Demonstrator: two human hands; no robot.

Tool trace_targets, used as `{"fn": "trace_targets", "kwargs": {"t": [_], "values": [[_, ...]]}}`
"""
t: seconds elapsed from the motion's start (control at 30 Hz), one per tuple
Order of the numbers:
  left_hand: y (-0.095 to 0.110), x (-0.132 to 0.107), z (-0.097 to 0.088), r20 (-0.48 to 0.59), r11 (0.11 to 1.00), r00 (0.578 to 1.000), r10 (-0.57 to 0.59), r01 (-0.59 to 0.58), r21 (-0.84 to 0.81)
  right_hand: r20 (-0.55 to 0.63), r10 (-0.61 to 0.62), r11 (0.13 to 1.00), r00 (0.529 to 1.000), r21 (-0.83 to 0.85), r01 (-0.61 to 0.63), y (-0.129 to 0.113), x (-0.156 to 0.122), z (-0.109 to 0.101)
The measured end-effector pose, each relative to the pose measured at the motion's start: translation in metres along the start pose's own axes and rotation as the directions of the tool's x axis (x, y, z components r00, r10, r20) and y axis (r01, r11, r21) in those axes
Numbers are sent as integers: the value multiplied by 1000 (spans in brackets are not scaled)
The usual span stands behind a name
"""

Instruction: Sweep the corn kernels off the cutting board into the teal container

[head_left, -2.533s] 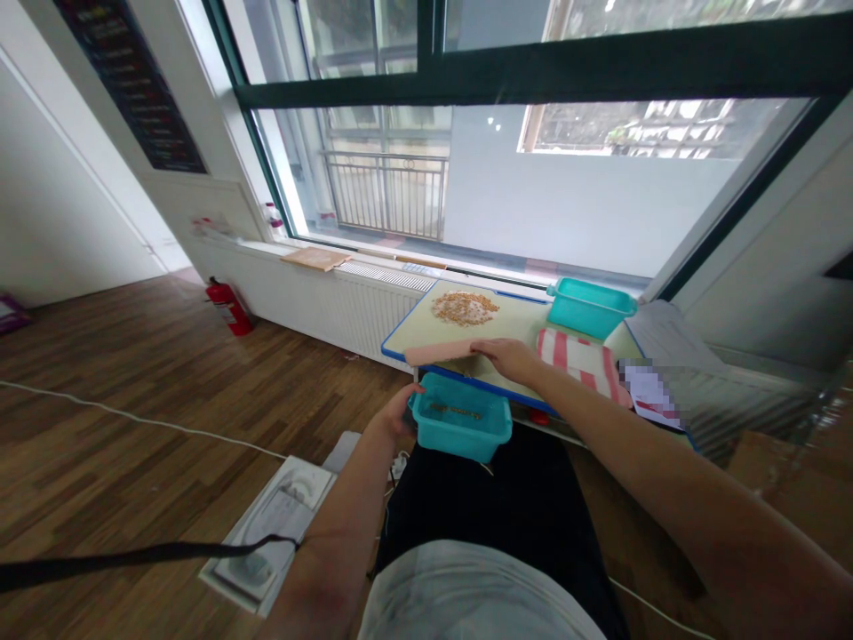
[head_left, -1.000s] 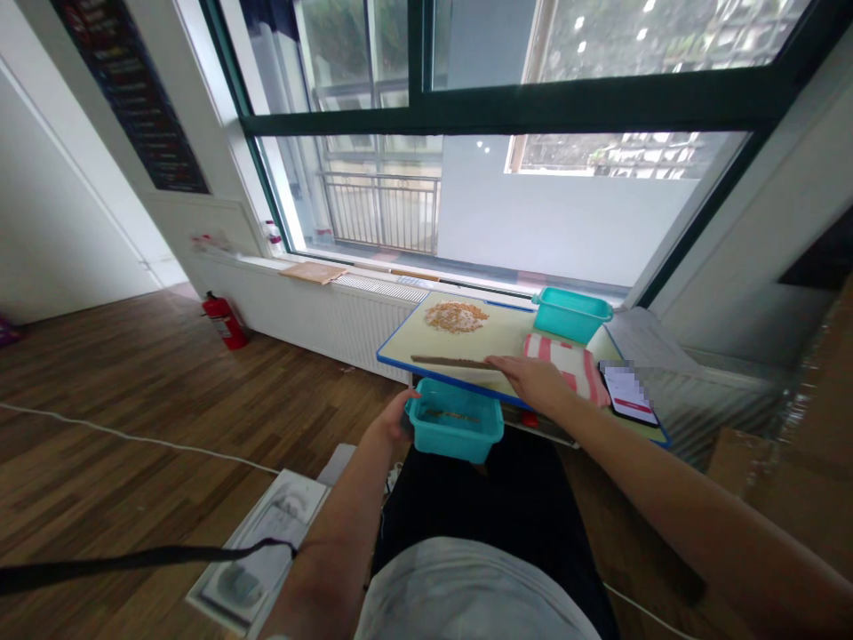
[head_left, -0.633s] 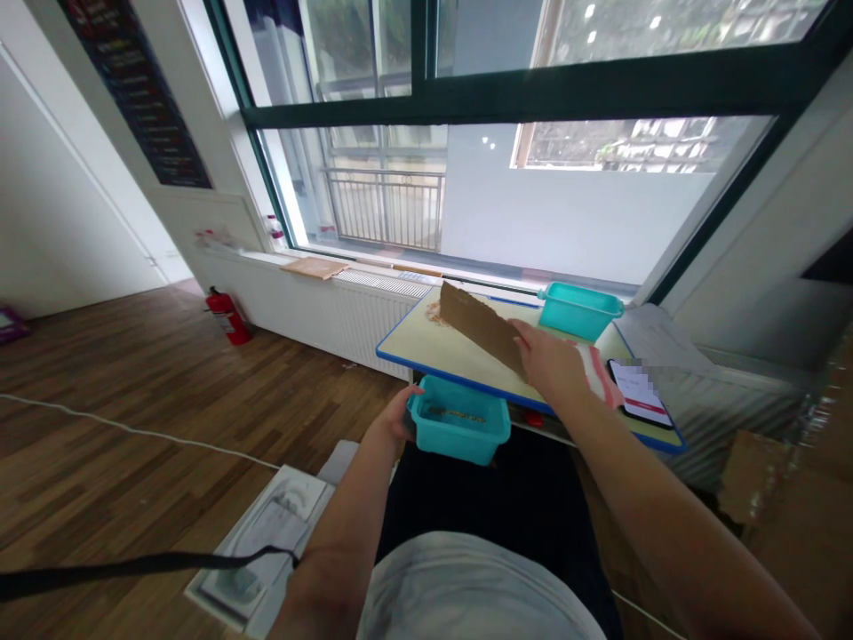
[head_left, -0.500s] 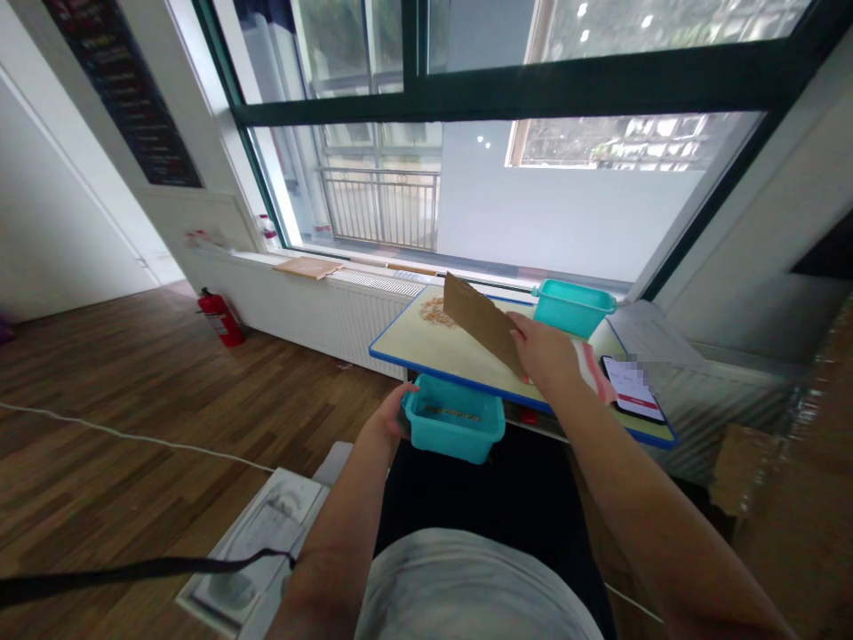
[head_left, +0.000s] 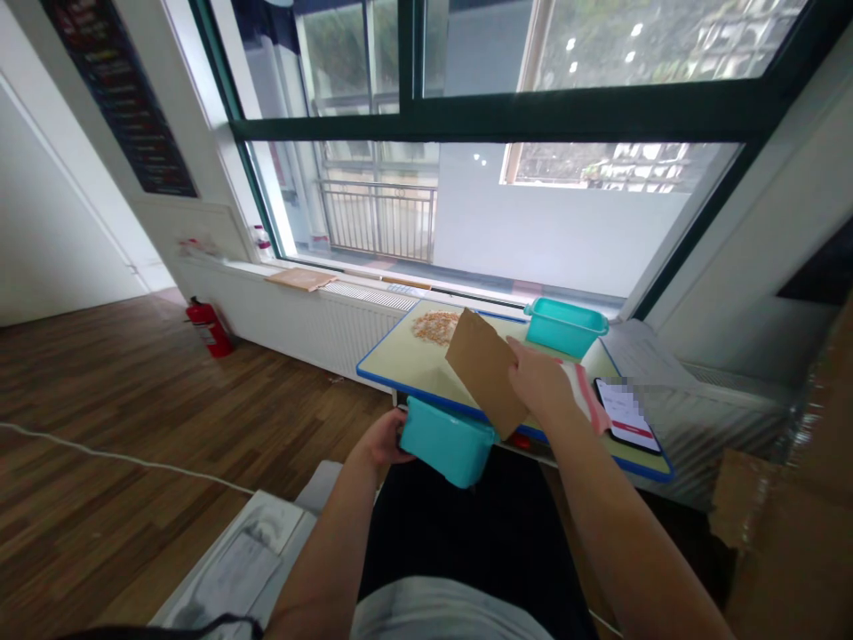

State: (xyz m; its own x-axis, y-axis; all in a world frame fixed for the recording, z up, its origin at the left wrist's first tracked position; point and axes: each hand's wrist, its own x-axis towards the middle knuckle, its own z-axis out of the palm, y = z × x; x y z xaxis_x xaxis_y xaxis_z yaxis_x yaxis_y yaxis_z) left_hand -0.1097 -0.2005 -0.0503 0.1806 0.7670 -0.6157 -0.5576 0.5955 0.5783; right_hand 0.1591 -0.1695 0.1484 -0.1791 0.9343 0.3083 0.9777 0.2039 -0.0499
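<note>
My left hand (head_left: 383, 440) grips the left end of a teal plastic bin (head_left: 445, 442), held just below the front edge of a small blue-rimmed table (head_left: 400, 360). The bin is raised so that I see its outer wall, not its inside. My right hand (head_left: 538, 380) holds a brown cardboard sheet (head_left: 483, 369) tilted up over the table's front edge, right above the bin. A pile of small tan grains (head_left: 434, 326) lies at the far side of the tabletop.
A second teal bin (head_left: 565, 325) stands at the table's back right. A red-and-white striped cloth (head_left: 581, 391) and a phone (head_left: 625, 414) lie on the right side. A radiator and window sill run behind; a red fire extinguisher (head_left: 205, 326) stands on the wooden floor.
My right hand lifted the cardboard off the tabletop and tilted it up, then drew it toward the front edge. My left hand raised the teal bin closer to that edge.
</note>
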Motion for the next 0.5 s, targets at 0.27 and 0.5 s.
{"fn": "trace_targets", "kwargs": {"t": [0.27,0.5], "values": [[-24,46,44,-33,976,978,205,-207,-73,-47,66,987,997,151,-58,32,-5,24],[-39,70,61,-136,939,935,329,-339,-58,-113,155,960,981,252,-123,57,-21,39]]}}
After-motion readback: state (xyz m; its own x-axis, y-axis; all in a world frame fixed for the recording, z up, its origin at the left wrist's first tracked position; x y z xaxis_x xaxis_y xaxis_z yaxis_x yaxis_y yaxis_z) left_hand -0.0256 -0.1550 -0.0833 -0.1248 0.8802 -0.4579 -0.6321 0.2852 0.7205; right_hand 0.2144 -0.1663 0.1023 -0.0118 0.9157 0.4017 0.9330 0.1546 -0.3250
